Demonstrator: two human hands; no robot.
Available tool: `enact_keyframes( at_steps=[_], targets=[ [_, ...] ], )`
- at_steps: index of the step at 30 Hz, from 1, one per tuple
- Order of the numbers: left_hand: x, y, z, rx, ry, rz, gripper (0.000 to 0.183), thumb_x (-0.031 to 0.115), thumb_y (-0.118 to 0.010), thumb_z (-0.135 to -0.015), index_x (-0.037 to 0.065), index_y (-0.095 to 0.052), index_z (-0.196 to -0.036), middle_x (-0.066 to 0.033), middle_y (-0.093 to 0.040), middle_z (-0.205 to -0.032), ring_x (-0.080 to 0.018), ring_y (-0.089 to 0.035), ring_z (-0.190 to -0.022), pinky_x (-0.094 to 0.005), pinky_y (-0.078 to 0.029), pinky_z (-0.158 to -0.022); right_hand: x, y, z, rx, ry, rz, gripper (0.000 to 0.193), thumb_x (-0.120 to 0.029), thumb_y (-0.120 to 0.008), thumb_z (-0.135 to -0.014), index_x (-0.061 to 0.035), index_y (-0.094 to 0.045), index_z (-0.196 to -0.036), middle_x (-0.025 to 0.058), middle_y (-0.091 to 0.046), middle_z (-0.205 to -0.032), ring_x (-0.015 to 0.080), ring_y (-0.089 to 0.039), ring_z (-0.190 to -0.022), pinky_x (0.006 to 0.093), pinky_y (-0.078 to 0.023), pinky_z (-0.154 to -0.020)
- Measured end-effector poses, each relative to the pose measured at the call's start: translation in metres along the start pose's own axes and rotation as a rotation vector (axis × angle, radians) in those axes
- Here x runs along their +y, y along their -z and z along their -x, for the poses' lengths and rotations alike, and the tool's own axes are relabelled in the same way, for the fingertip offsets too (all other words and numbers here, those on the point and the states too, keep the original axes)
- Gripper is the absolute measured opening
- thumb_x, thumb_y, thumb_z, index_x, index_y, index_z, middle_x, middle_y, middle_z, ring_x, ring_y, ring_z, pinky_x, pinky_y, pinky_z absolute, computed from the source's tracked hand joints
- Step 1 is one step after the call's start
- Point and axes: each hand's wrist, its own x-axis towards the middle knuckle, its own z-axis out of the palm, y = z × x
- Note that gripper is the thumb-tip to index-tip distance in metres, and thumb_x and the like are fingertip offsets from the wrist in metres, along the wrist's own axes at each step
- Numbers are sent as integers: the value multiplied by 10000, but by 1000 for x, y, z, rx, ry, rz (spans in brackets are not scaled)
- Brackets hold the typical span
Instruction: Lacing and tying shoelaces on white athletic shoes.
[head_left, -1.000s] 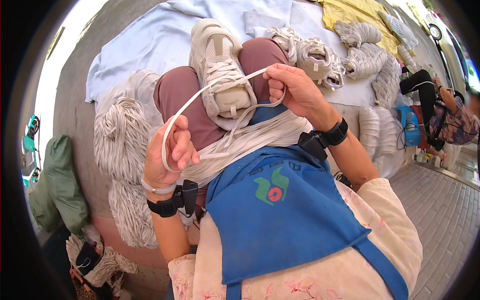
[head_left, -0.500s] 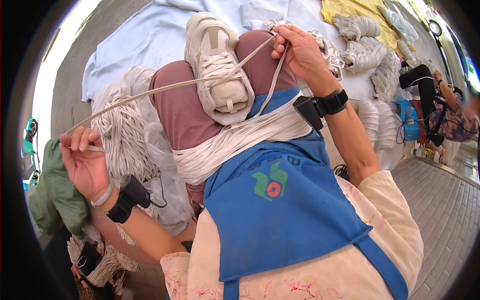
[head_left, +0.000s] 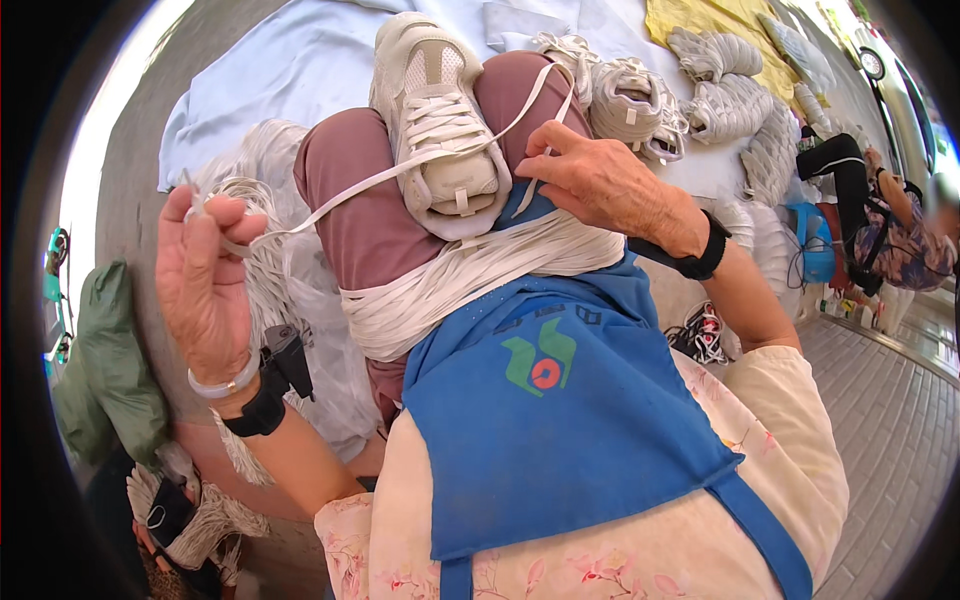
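Lace (head_left: 364, 186) slacker than before; right hand (head_left: 612, 187) lowered beside shoe (head_left: 436, 122).

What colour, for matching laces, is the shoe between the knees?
The shoe is cream and beige; see head view.

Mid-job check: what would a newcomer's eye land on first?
Probably the big blue apron over the person's front, with a bundle of pale laces across its upper part. Just beyond, a beige shoe sits between the knees, crossed by a single lace running from the left hand and looping toward the right hand.
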Motion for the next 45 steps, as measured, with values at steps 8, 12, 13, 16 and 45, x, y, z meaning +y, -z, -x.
enact_keyframes(
  at_steps=[8,12,13,16,45],
  targets=[
    [-70,-52,11,-181,303,-714,180,165,-597,-940,14,-674,-1000,-61,-687,-849,-96,-585,-706,-258,-473,-656,2,-7,-2,43,-26,15,73,-96,-572,-873,-29,-551,-852,108,-530,-844,302,-609,-747,388,-517,-642],
    [-89,-51,5,-96,217,-888,191,183,-614,-921,13,-681,-978,-89,-676,-815,-153,-604,-699,-288,-464,-651,7,-7,-3,145,-93,11,115,-153,-583,-883,-45,-549,-866,116,-579,-778,321,-618,-730,404,-510,-625],
    [-92,-51,3,-67,159,-890,204,193,-613,-920,10,-676,-988,-105,-672,-808,-181,-610,-698,-297,-470,-658,6,-8,-3,139,-102,33,127,-170,-587,-883,-49,-555,-863,113,-597,-770,320,-625,-724,411,-508,-619],
    [-96,-56,-6,-44,90,-909,228,216,-603,-922,14,-673,-1004,-133,-670,-807,-228,-624,-703,-311,-479,-671,3,-8,-4,131,-129,74,112,-170,-586,-884,-63,-571,-854,98,-611,-770,315,-632,-715,414,-508,-608],
    [-104,-57,-20,-115,90,-895,185,188,-578,-902,9,-627,-894,-125,-580,-715,-226,-548,-666,-328,-453,-669,8,-26,-25,336,-174,-253,133,-114,-611,-894,-5,-673,-938,100,-626,-842,227,-602,-771,316,-491,-713]
  ],
)
